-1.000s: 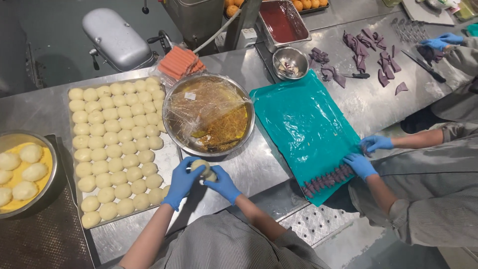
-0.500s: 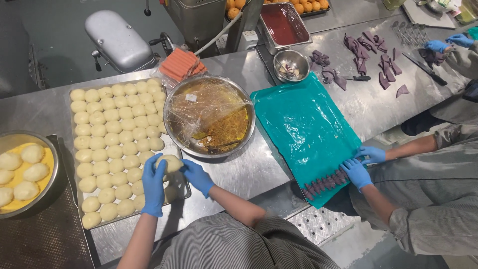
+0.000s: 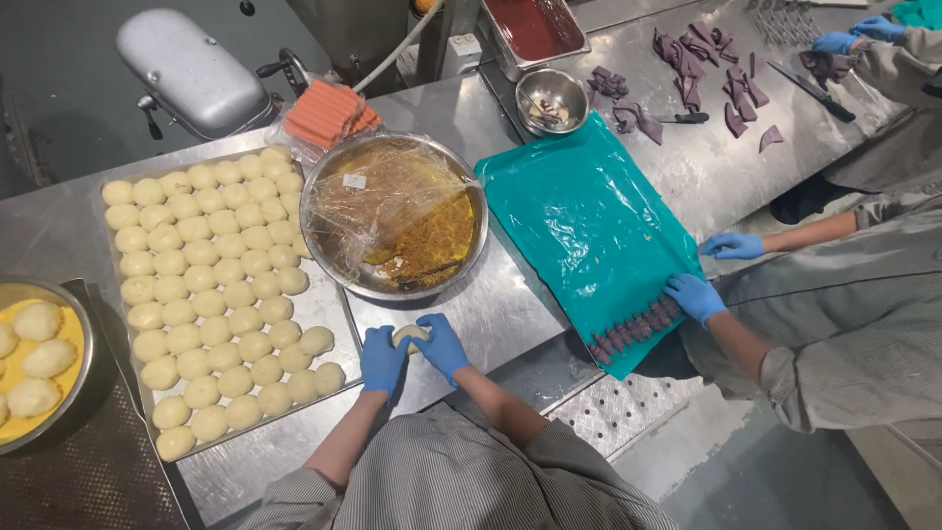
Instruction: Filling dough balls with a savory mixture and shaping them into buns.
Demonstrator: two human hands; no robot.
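Dough piece [image 3: 410,337]: pale, roundish, held between both gloved hands just above the steel tabletop [image 3: 510,304], at the near edge, just right of the baking tray [image 3: 334,319]. Left hand [image 3: 381,360]: blue glove, fingers curled against the left side of the dough. Right hand [image 3: 442,345]: blue glove, fingers cupped over the right side; the two hands together are clamped on the piece.

Baking tray: rows of pale dough balls [image 3: 211,294], most of the sheet filled. Behind the hands, a large metal bowl [image 3: 394,216] covered in plastic film, with yellow-brown filling inside. Behind the bowl, a stack of orange sausages [image 3: 329,113]. Far left: yellow bowl [image 3: 39,363] holding larger dough balls.

To the right: teal sheet [image 3: 589,226] on the tabletop; a co-worker's two blue-gloved hands [image 3: 695,294] at its near right edge, by a row of small purple pieces [image 3: 633,329].
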